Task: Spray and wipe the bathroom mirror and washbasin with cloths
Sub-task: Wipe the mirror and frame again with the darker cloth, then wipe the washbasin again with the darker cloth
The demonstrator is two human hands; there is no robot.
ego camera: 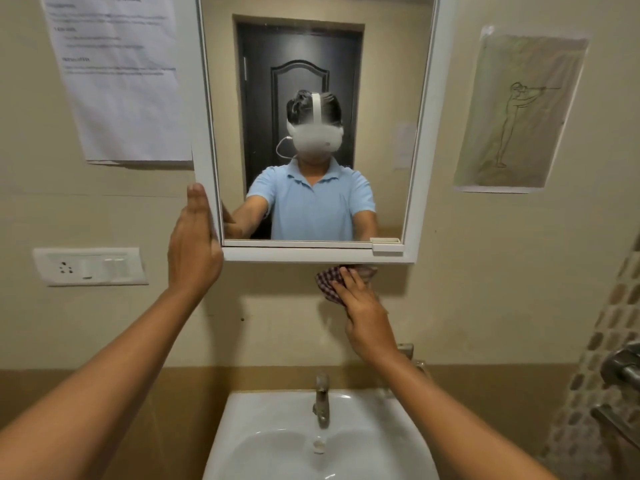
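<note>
A white-framed mirror (pixel 420 140) hangs on the beige wall above a white washbasin (pixel 249 420) with a metal tap (pixel 322 398). My left hand (pixel 194 247) lies flat against the mirror's lower left frame corner, fingers straight, holding nothing. My right hand (pixel 363 313) presses a dark checked cloth (pixel 329 282) up against the underside of the mirror's bottom frame. Part of the cloth is hidden behind my fingers. No spray bottle is in view.
A printed paper sheet (pixel 117 77) is taped left of the mirror, a drawing (pixel 519 112) to the right. A white switch and socket plate (pixel 90 266) sits at the left. Metal fittings (pixel 623 372) project from the tiled wall at the far right.
</note>
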